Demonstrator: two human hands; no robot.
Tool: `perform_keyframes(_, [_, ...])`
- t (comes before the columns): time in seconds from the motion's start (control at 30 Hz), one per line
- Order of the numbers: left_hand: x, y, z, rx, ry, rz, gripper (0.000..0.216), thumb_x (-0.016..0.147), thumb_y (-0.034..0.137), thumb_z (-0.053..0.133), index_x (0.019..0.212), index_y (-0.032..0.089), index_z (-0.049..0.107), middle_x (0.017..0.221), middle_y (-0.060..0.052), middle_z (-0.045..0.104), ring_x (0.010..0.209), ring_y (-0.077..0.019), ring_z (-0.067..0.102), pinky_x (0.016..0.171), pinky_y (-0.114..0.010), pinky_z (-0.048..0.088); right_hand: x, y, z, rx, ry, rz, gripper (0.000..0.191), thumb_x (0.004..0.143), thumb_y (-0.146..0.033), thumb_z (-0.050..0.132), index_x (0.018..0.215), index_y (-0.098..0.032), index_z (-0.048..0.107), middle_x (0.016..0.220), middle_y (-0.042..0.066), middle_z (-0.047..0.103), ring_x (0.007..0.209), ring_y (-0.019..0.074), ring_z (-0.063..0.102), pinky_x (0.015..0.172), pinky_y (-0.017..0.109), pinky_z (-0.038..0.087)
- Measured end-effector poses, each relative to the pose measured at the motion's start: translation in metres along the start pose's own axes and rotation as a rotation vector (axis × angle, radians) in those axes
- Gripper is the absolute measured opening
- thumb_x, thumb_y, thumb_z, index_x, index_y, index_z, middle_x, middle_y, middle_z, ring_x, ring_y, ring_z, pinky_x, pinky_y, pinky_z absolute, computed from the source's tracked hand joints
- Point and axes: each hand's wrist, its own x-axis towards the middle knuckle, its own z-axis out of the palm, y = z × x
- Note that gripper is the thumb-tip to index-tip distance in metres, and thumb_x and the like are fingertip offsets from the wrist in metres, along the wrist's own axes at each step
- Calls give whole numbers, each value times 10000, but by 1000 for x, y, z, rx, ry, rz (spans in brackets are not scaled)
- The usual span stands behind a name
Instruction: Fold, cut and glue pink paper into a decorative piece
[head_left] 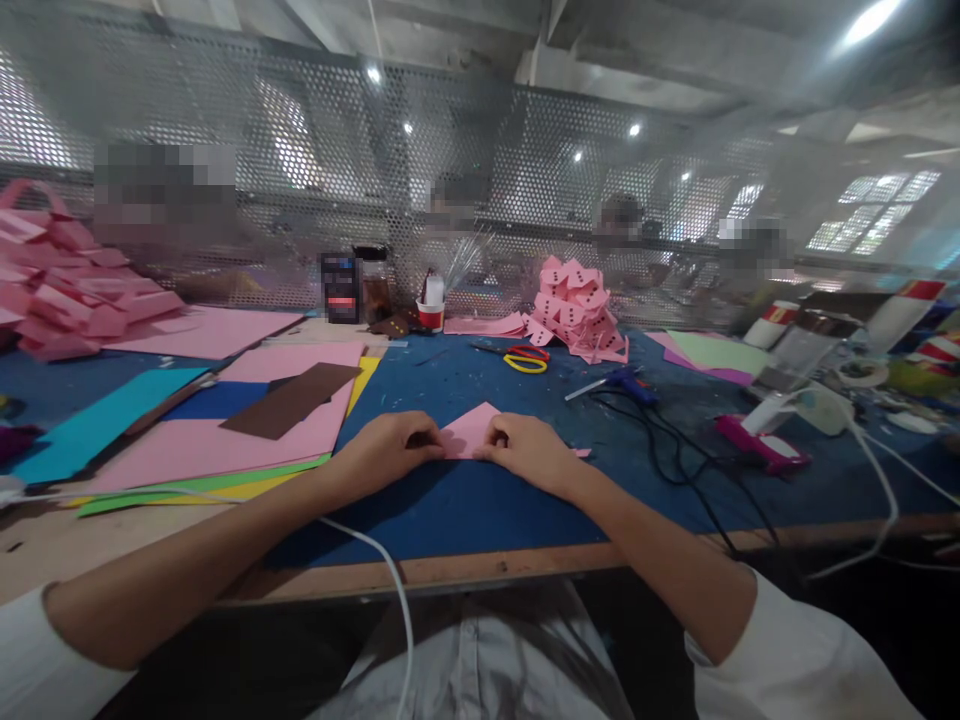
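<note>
Pink paper [471, 428], folded to point, pinched flat by both hands.

A craft workshop: a long bench [480, 520] strewn with coloured paper sheets [225, 430], scissors [525, 358], a glue gun [626, 382], and folded pink pieces [581, 310].

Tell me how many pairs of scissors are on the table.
1. The scissors, with red and yellow handles, lie on the blue mat beyond the pink paper both hands are pressing. Others may be hidden under the paper piles.
</note>
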Motion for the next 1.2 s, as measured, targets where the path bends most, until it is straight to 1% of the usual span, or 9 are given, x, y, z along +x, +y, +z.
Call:
perform_keyframes(0.13, [1,0,-1,16,-7,-27,174,872,375,635,870,222,718,865,-5,724,804,-182,647,709,-265,434,0,-3,-2,-13,-4,27,249,868,-442,708,804,-204,675,809,-3,711,723,140,609,632,254,341])
perform_keyframes(0.3, [1,-1,-1,58,25,-36,232,859,437,643,836,217,712,818,-7,713,750,-183,636,650,-262,421,-1,-5,-4,-39,2,51,259,871,-454,707,798,-207,676,818,-7,718,736,144,618,668,268,342])
perform_keyframes(0.5, [1,-4,-2,53,28,-7,221,870,417,632,833,211,703,808,-2,723,728,-174,645,635,-254,437,-1,-2,-4,-33,-4,63,248,865,-450,715,809,-212,674,813,-11,715,736,147,617,672,272,339])
perform_keyframes(0.7, [0,-9,0,7,11,11,151,884,348,635,900,222,717,902,-11,720,814,-184,649,720,-276,474,0,0,-5,-16,-40,70,186,870,-396,716,841,-216,676,840,-7,714,752,144,621,667,260,343])
perform_keyframes(0.77, [0,-10,2,7,10,58,135,903,314,620,916,217,712,920,-19,705,841,-185,644,752,-285,480,0,0,-6,-16,-43,65,173,865,-387,720,847,-219,678,838,-12,713,753,145,621,663,259,341])
perform_keyframes(0.83, [-1,-10,4,30,20,170,150,939,262,574,968,212,713,957,-36,685,893,-183,633,800,-291,480,-1,0,-6,-14,-38,60,173,859,-387,724,847,-220,679,835,-16,713,754,145,620,658,257,337])
perform_keyframes(0.97, [-5,-8,7,131,23,382,303,1006,168,439,1105,234,717,1041,-62,671,1001,-182,604,884,-298,472,-1,-1,-6,-7,-29,67,184,852,-391,730,840,-215,678,823,-14,714,744,147,617,651,258,334])
perform_keyframes(1.07, [-8,-8,7,220,5,442,356,1009,128,400,1110,239,723,1082,-66,674,1023,-182,601,906,-299,476,-1,-2,-7,-6,-30,71,178,852,-383,728,833,-213,678,816,-11,713,737,148,613,645,258,332])
perform_keyframes(1.2, [-11,-10,7,301,-1,454,368,992,105,404,1141,242,711,1110,-63,671,1018,-176,624,902,-285,488,-4,-4,-8,-5,-32,67,158,860,-365,714,829,-213,679,825,-12,712,747,147,614,645,257,332])
